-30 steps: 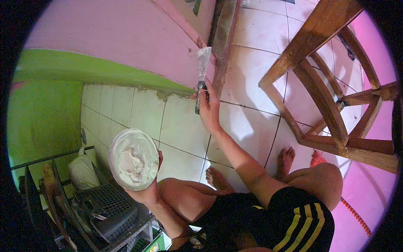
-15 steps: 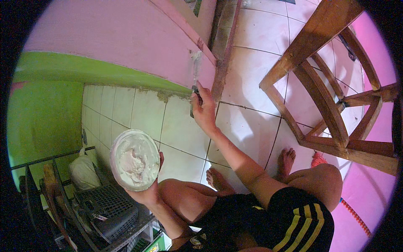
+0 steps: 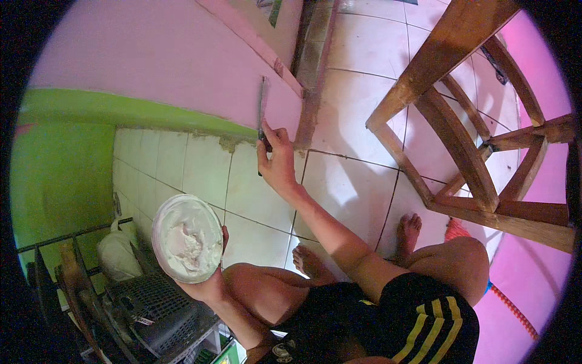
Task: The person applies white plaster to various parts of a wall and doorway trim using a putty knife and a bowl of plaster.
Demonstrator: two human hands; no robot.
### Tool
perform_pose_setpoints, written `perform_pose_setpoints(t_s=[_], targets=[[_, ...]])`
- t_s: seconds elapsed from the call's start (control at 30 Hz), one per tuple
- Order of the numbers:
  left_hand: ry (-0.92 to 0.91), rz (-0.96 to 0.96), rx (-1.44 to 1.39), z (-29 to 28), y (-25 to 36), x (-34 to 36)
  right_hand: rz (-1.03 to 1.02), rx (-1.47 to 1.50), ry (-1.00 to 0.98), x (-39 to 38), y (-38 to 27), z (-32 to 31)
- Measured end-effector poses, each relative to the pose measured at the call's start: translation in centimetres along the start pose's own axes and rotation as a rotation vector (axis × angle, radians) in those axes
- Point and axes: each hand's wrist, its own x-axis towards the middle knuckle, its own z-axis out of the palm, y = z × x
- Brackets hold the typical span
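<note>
My right hand is closed on the dark handle of a putty knife, whose blade lies along the pink wall just above its green lower band and is seen nearly edge-on. Low on the left, my left hand grips a round tub of white paste from beneath and the side, its top facing up, with the paste uneven in the middle.
An unfinished-looking wooden frame stands at the right on the white tiled floor. A black rack with a mesh basket and a white bag is at lower left. My bare feet are on the tiles; an orange striped cord lies at lower right.
My right hand and the putty knife have moved left along the pink wall, away from its corner. The tub in my left hand sits slightly lower and further left in view.
</note>
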Motion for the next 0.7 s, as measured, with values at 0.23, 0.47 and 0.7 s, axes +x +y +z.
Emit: perform_pose_setpoints(t_s=[0.23,0.47,0.7], targets=[[0.137,0.064,0.158,0.1,0.0,-0.3,-0.023,-0.062,-0.167,-0.2,-0.5,-1.6],[0.123,-0.025,0.005,0.8,-1.1,0.3,0.002,-0.058,-0.321,1.3,-0.9,-5.6],[0.125,0.006,0.063,1.1,-0.5,-0.2,-0.008,-0.135,-0.481,3.9,-3.4,-12.4]])
